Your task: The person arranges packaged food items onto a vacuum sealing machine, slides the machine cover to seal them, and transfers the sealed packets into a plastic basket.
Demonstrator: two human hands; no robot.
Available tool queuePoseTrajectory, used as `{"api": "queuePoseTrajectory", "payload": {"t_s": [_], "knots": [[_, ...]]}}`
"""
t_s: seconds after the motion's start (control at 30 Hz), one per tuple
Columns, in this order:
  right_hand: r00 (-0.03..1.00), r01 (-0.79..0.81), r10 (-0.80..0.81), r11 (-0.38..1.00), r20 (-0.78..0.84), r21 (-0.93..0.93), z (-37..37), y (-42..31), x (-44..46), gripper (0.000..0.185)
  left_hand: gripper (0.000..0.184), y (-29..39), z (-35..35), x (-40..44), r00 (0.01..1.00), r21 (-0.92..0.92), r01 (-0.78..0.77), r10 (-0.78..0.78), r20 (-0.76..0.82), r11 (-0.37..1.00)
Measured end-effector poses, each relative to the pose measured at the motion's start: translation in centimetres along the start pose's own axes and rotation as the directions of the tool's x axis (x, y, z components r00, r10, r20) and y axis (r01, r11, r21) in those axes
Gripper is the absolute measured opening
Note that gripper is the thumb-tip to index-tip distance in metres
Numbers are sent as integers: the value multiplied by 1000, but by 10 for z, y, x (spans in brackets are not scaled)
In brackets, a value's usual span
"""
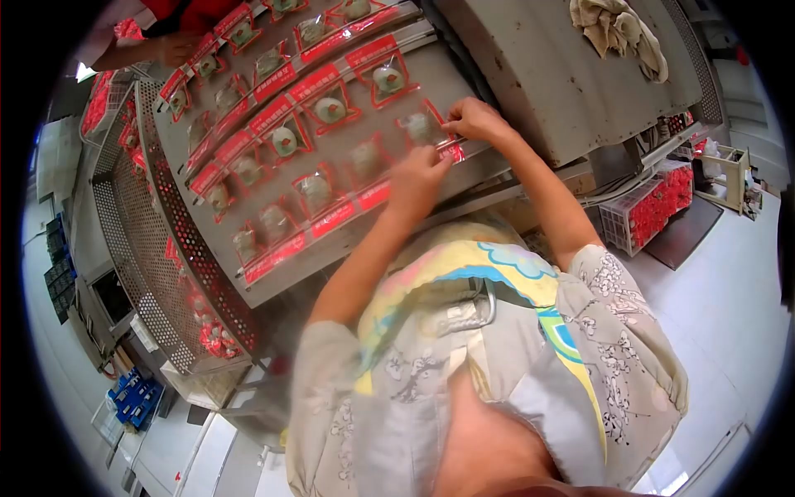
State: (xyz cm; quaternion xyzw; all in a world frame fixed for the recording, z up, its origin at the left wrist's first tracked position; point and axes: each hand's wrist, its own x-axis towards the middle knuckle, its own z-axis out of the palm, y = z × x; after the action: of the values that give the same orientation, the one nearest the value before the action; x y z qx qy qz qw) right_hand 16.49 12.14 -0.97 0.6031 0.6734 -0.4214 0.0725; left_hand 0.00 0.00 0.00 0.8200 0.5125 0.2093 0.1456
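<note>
My right hand (478,121) has its fingers pinched at the right edge of a clear packet (418,127) with a pale round item inside. Just below it, my left hand (419,176) is closed with its fingertips at the red edge of the same packet; it is slightly blurred. This packet is at the right end of the front row, on a sloping metal surface (464,83). Similar red-edged packets lie in rows to the left, such as a packet (330,109) with a greenish-white item showing. What exactly lies between my fingertips is too small to make out.
A metal housing (530,91) rises on the right with a crumpled cloth (621,33) on top. Perforated metal guards (124,240) stand on the left. Another person's hand (174,51) is at the far left end of the rows. A crate (650,207) of red packets sits at right.
</note>
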Motion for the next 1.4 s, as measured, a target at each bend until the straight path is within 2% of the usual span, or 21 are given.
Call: {"api": "queuePoseTrajectory", "payload": {"t_s": [0.17,0.27,0.4,0.5,0.6,0.67,0.77,0.8,0.9,0.97,1.0,1.1,1.17,1.3,1.4], "knots": [[993,84,-77,994,-92,77,8,10,-7,29,33,7,10,1,996,-39,47,-50,-69,998],[993,78,-63,983,-97,168,10,10,-10,32,33,9,14,2,992,-53,44,-50,-113,998],[987,147,-117,932,-108,330,20,10,1,37,33,9,8,1,997,-26,21,-23,-70,999],[993,-9,23,993,-113,118,12,-6,-1,30,34,5,8,2,1000,-21,-7,7,-20,1000],[975,78,-52,990,-215,115,14,-10,-1,31,34,7,6,4,1000,-13,-20,20,18,1000],[967,112,-83,987,-240,111,14,-9,-12,29,30,8,-1,0,1000,-78,-27,27,-8,997],[806,413,-305,903,-507,114,6,-8,-45,25,33,14,-40,-11,999,-190,14,-21,-40,982],[772,489,-418,872,-478,28,6,-9,-58,26,36,11,-53,-17,997,-222,36,-48,-53,974],[623,670,-684,717,-381,-191,17,-15,-81,34,51,-10,-65,-41,986,-121,160,-165,-33,980],[526,728,-787,612,-322,-308,33,-20,-83,40,43,-13,-57,-49,983,-83,171,-176,-56,982],[553,712,-770,635,-318,-299,42,-20,-81,36,39,-17,-49,-52,984,-54,164,-167,-67,985],[521,712,-799,601,-301,-363,61,-11,-68,28,28,-21,-31,-60,980,-15,163,-163,-112,987],[530,717,-764,635,-368,-287,67,-10,-67,21,24,-22,-27,-63,975,-17,168,-169,-144,986],[524,751,-751,630,-401,-198,67,-11,-67,12,24,-17,-23,-64,961,-34,164,-168,-220,986],[526,784,-759,607,-384,-128,64,-9,-65,16,25,-20,-19,-69,957,-40,159,-164,-239,986]]}}
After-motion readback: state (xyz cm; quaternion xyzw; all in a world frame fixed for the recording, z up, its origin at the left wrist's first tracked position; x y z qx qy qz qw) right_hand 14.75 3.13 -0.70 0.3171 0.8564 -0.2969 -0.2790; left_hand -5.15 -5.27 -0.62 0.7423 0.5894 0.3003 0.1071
